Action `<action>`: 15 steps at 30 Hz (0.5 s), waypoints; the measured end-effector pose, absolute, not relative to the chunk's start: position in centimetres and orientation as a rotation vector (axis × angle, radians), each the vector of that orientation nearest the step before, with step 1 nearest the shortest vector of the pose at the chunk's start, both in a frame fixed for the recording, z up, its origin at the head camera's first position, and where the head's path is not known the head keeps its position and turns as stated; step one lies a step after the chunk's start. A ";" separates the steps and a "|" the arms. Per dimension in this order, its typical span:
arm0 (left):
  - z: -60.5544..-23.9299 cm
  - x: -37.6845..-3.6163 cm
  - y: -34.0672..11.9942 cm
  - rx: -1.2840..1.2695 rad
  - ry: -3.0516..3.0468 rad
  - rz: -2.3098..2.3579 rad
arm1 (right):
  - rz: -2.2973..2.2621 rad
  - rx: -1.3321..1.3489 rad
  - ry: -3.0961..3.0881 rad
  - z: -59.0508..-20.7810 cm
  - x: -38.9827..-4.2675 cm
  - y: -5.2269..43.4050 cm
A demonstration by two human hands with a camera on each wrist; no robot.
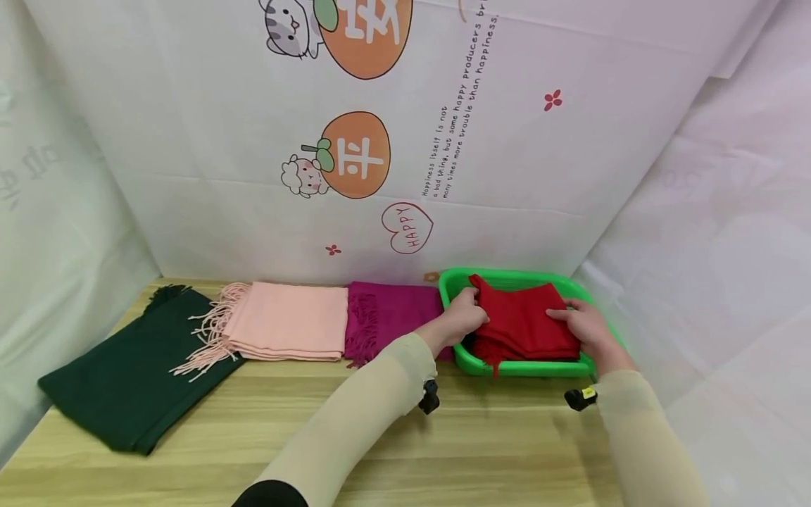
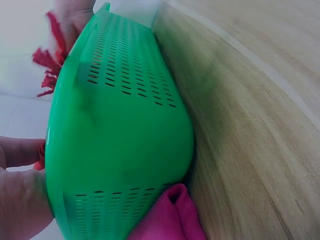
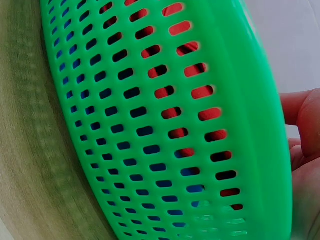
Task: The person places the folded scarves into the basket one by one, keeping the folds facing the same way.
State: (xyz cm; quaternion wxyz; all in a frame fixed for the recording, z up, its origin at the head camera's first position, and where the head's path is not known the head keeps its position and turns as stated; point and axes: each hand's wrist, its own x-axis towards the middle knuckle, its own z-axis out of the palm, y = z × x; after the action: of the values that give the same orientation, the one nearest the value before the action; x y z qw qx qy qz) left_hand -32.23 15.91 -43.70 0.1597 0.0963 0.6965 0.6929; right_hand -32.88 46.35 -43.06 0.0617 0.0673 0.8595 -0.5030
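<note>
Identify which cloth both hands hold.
The red cloth: left hand and right hand grip it; dark green cloth, pink cloth and purple cloth lie unheld on the table.

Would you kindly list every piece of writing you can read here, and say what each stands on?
"HAPPY": red heart on the back sheet.
"Happiness itself is not a bad thing, but some happy producers bri… many times more trouble than happiness.": back sheet, cut after "bri".
"平": lower orange fruit.
Upper orange fruit: character cut off by the frame.
Left sheet, right sheet: faint marks, too blurred.
Yellow label on black device: too small.
</note>
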 end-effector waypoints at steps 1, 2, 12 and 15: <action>-43.7 -32.2 15.9 0.279 1.998 1.970 | -1.527 0.206 2.594 -43.1 -32.9 46.3; -43.7 -32.2 15.9 0.281 2.006 1.959 | -1.531 0.209 2.587 -43.2 -32.9 46.3; -43.5 -32.1 15.9 0.338 2.128 1.816 | -1.528 0.217 2.581 -43.4 -32.9 46.0; -43.5 -32.1 16.2 0.337 2.177 1.737 | -1.507 0.208 2.597 -43.6 -33.0 46.1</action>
State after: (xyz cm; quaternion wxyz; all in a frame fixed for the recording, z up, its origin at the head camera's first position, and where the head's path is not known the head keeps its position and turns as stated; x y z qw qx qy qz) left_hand -32.06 16.22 -43.49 0.1673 0.1186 0.7650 0.6105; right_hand -32.97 46.09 -43.64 0.0657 0.0689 0.8610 -0.4997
